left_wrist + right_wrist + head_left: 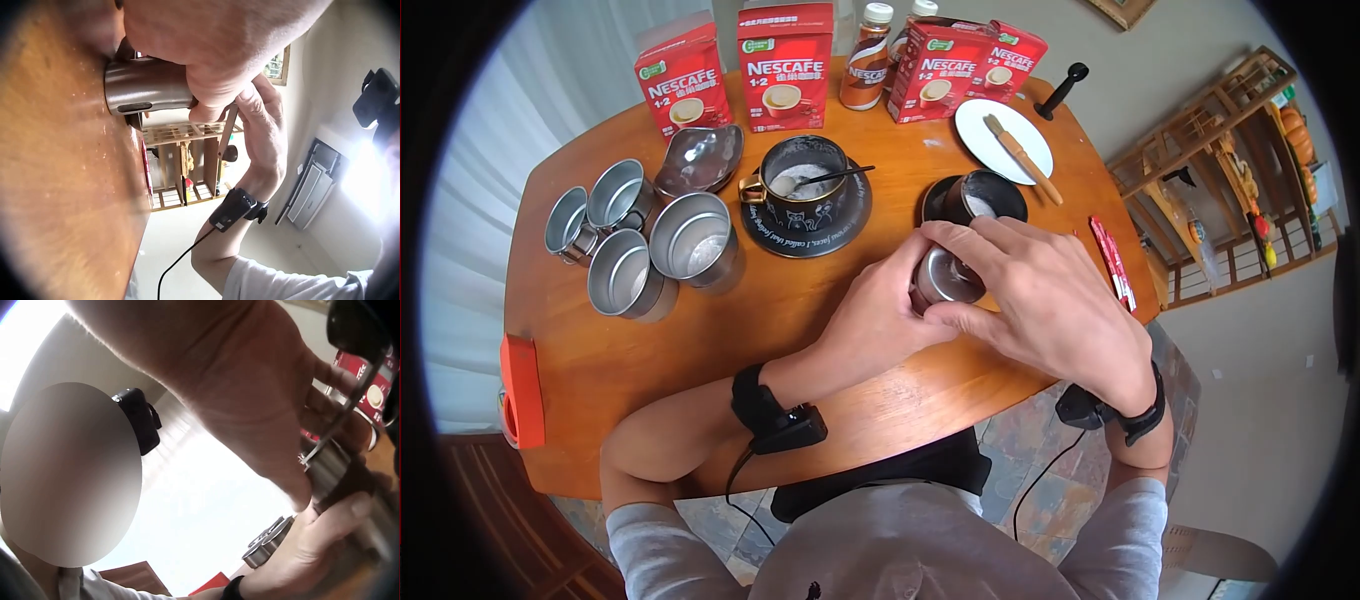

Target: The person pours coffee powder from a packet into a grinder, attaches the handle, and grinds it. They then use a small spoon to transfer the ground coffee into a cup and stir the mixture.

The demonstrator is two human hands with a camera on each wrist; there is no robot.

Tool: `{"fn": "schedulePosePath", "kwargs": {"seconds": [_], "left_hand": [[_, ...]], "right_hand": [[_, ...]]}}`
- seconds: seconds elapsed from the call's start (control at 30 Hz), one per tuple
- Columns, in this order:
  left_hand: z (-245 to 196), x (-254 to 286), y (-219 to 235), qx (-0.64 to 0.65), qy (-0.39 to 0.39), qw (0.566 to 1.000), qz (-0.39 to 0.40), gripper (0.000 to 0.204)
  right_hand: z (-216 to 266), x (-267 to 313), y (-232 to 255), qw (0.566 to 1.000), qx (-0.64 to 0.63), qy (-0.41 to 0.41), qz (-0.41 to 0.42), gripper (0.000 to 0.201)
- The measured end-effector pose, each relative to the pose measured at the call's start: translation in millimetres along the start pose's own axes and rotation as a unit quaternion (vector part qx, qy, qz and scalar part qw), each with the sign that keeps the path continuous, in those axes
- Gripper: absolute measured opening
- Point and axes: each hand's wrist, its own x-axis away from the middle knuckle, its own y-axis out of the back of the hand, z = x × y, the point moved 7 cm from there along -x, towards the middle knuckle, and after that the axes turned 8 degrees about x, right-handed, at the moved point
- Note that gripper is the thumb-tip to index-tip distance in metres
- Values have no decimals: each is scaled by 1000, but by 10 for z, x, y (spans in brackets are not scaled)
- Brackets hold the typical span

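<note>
Near the table's front right, a metal cylinder (pixel 948 278) stands upright between both hands. The left hand (pixel 880 312) grips its side, thumb on the near side. The right hand (pixel 1065 295) curls its thumb and fingers round the top, hiding part of it. In the left wrist view the cylinder (pixel 147 86) shows a slot in its side, its base close to the table; a flat metal bar (pixel 227 134) runs beside the right fingers. The right wrist view shows that bar (pixel 337 419) rising past the right palm toward a dark knob (pixel 356 328).
Behind the hands are a black cup (pixel 982 197) on a saucer and a plate (pixel 975 125) with a brush. A patterned cup (pixel 805 195) holds a spoon. Metal cups (pixel 693 240) stand left, red boxes (pixel 786 70) at the back, red sachets (pixel 1112 262) right.
</note>
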Motion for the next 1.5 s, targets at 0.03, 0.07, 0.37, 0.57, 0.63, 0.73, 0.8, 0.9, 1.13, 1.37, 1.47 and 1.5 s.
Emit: {"fn": "schedulePosePath", "kwargs": {"seconds": [0.03,0.07,0.37,0.57,0.63,0.73,0.8,0.9,1.13,1.37,1.47,1.5], "left_hand": [[-22,1,8,-21,-16,1000,-6,68],[-19,1,7,-10,-9,1000,-4,68],[-33,1,26,-30,-39,999,-13,59],[-42,-3,27,-29,-20,999,-5,58],[-54,-5,24,-15,-20,1000,-6,58],[-6,9,13,-13,33,999,17,66],[8,8,10,-24,36,999,17,64],[-20,3,20,-22,-4,1000,0,59],[-94,2,4,-49,-21,999,-1,54],[-53,4,5,-40,-24,999,-3,56],[-60,9,14,-30,2,1000,-1,53],[-59,9,5,-24,17,1000,4,52]], "right_hand": [[-8,-46,-22,1000,7,6,20,59],[-6,-83,-46,999,13,13,41,66],[97,-8,-124,995,81,-39,-41,57],[132,-11,-170,986,147,-61,-55,59],[80,17,-129,991,115,-38,-59,60],[-3,8,-96,997,60,-4,-47,56],[-38,-3,-143,998,32,20,-56,47],[21,13,-176,996,50,-7,-75,47],[-19,107,-28,994,96,-44,-38,72],[-201,827,-25,983,60,-170,-29,59],[115,1045,-51,990,-41,-124,-53,46],[315,951,-32,998,-34,-36,-42,39]]}}
